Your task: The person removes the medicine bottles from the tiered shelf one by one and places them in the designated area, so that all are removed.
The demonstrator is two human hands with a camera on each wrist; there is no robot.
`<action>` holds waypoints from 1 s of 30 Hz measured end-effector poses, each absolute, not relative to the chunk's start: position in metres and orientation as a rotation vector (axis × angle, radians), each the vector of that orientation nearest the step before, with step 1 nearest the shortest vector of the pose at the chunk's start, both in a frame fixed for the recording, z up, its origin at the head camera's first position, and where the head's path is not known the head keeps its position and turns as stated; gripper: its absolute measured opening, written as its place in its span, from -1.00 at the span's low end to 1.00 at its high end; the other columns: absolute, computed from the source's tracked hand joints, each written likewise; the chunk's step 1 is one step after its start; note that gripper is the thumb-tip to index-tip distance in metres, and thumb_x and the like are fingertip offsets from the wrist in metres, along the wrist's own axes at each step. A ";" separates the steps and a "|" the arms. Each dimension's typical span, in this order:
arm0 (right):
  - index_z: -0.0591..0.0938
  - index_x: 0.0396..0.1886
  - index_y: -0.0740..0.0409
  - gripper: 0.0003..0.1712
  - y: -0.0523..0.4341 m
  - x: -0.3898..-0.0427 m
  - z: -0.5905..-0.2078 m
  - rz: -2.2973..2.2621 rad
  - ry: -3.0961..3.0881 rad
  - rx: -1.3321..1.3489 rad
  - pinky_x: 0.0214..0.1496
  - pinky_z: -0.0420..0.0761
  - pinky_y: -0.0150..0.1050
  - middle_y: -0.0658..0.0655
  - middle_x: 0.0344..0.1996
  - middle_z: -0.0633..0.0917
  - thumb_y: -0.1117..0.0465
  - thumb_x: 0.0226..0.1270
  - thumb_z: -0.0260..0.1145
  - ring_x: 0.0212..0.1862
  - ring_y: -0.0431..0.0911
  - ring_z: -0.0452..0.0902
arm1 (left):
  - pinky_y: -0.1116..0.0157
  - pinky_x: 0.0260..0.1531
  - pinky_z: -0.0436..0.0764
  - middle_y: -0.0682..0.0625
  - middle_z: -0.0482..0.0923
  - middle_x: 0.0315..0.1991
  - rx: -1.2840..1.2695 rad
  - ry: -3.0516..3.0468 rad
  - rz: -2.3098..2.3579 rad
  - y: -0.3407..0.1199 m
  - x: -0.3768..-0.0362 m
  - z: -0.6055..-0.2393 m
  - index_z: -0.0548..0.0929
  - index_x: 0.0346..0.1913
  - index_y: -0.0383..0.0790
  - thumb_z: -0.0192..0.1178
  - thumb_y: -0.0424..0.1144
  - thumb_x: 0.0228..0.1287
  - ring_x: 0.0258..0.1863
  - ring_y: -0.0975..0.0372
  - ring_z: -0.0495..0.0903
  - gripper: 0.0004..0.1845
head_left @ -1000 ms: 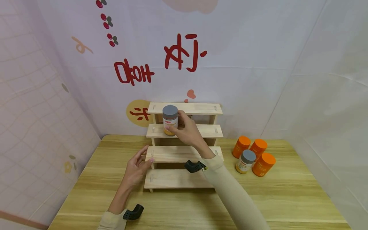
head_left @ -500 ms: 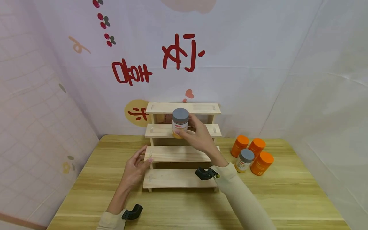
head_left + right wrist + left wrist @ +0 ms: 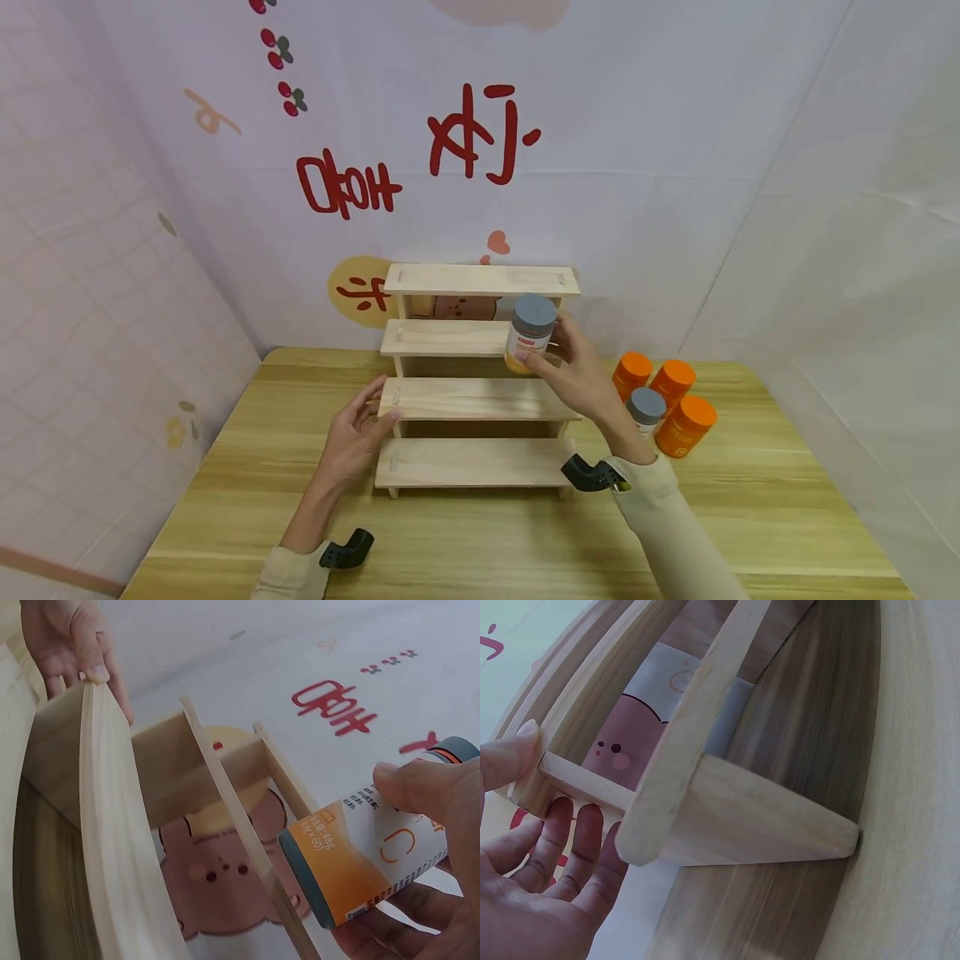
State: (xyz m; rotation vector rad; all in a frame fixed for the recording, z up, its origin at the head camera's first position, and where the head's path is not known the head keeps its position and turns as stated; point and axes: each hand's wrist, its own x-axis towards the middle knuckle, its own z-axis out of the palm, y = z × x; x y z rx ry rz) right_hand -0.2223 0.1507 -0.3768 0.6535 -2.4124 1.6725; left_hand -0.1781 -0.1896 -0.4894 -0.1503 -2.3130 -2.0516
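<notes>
Right hand [image 3: 581,379] has fingers and thumb curled round the grey-capped bottle [image 3: 529,333], held upright in the air at the right end of the stepped wooden rack [image 3: 480,279], about level with its second shelf from the top, not resting on it. Left hand [image 3: 352,437] lies relaxed, fingertips [image 3: 562,832] touching the rack's left end. Bottle looks like rigid plastic, probably light, label smooth so maybe a bit slippery; mid-body grip below the cap looks secure. Four more bottles [image 3: 678,408] stand on the counter [image 3: 750,508], right of the rack.
</notes>
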 end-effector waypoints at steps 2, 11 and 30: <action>0.30 0.53 0.03 -0.21 0.160 -0.218 -0.379 1.629 -2.435 0.622 0.40 0.51 0.07 0.23 0.26 0.59 0.21 0.38 0.45 0.30 0.12 0.54 | 0.45 -0.07 0.64 -0.18 0.37 0.31 -0.151 -2.324 -2.036 -0.190 -0.179 -0.491 0.26 0.58 -0.01 0.32 -0.22 0.43 0.06 0.39 0.56 -0.26; 0.29 0.55 -0.01 -0.19 0.206 -0.203 -0.393 1.583 -2.414 0.548 0.30 0.47 -0.52 0.19 0.29 0.57 0.23 0.40 0.43 0.29 -0.12 0.53 | 0.41 -0.07 0.65 -0.15 0.36 0.31 -0.162 -2.331 -2.023 -0.190 -0.180 -0.490 0.25 0.59 -0.01 0.32 -0.20 0.44 0.06 0.39 0.56 -0.25; 0.34 0.50 0.16 -0.26 0.280 -0.159 -0.440 1.471 -2.414 0.455 0.12 0.56 -0.55 -0.24 0.14 0.58 0.42 0.37 0.39 0.15 -0.42 0.55 | 0.38 -0.04 0.66 -0.13 0.34 0.34 -0.121 -2.339 -2.040 -0.191 -0.180 -0.490 0.27 0.58 0.03 0.33 -0.19 0.42 0.08 0.37 0.55 -0.25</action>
